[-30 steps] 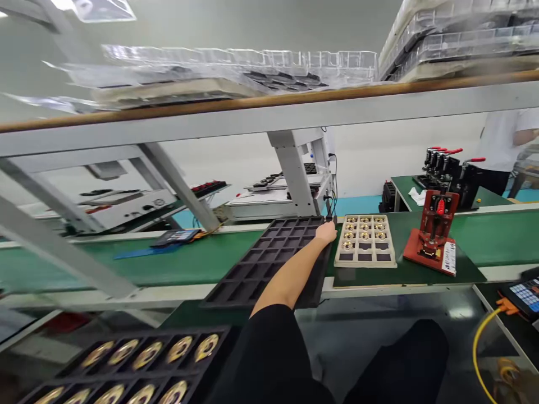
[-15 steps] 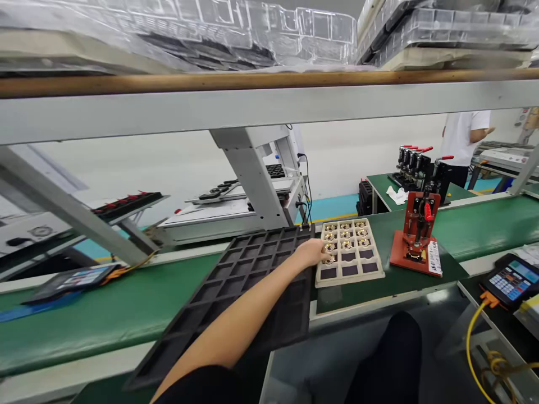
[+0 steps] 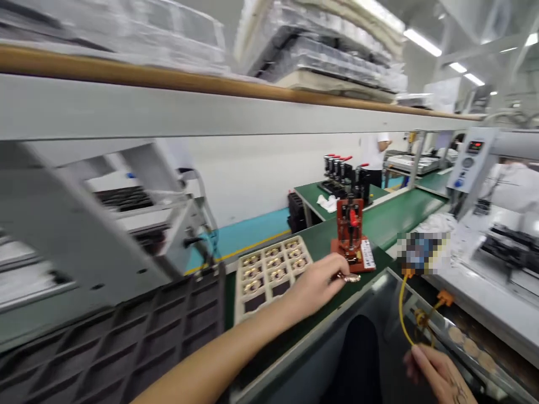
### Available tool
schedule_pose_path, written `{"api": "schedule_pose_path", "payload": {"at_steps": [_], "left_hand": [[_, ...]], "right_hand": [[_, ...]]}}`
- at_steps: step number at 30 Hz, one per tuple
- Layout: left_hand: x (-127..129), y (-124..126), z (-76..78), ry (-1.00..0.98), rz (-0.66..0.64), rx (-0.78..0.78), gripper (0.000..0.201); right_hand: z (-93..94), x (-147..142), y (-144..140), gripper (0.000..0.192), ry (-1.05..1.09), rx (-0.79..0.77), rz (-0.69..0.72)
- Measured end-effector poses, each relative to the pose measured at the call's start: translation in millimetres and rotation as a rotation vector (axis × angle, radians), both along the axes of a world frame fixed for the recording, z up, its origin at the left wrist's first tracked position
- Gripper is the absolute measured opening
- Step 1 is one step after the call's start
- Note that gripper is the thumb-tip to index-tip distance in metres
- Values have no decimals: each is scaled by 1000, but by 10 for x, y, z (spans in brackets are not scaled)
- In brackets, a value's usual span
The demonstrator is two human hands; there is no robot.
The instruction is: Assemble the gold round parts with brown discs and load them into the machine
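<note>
So the person's left hand (image 3: 318, 280) is pinching a small gold ring part (image 3: 349, 277) at the fingertips, fingers closed on it, and it's sticking out toward 3 o'clock with its long axis roughly level. The red toggle-clamp fixture (image 3: 351, 235) is sitting just past it at about 1 o'clock, near but not touching. The beige parts tray (image 3: 269, 266) is lying at 9 o'clock from the hand. The right hand (image 3: 438, 373) is hanging low at 5 o'clock, well apart, fingers loosely curled on nothing I can make out.
</note>
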State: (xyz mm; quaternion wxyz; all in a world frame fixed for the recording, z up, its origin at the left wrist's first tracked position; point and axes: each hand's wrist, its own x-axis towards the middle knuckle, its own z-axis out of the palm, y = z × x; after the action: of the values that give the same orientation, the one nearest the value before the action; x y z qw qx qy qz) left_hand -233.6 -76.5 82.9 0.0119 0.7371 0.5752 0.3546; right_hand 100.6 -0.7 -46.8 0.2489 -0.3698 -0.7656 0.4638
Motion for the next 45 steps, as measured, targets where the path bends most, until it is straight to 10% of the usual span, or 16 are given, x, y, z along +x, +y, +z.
{"api": "schedule_pose_path", "payload": {"at_steps": [4, 9, 18, 24, 32, 38, 45], "left_hand": [[827, 535, 49, 131, -440, 315, 17], [1351, 900, 56, 165, -553, 437, 14], [2135, 1474, 123, 63, -685, 271, 27], [3055, 2535, 567, 51, -696, 21, 19], [4344, 3769, 773, 393, -622, -260, 32], [4537, 4126, 807, 551, -619, -454, 34], [4780, 4095, 818, 559, -548, -524, 31]], "right_hand": [[662, -36, 187, 60, 342, -2, 18], [1198, 161, 372, 40, 297, 117, -23], [1076, 1090, 600, 34, 233, 227, -350], [1173, 2142, 691, 36, 105, 437, -777], [1332, 2752, 361, 39, 46, 481, -919], [1327, 3117, 348, 44, 100, 426, -1005], [1444, 3005, 1035, 49, 116, 435, -897]]}}
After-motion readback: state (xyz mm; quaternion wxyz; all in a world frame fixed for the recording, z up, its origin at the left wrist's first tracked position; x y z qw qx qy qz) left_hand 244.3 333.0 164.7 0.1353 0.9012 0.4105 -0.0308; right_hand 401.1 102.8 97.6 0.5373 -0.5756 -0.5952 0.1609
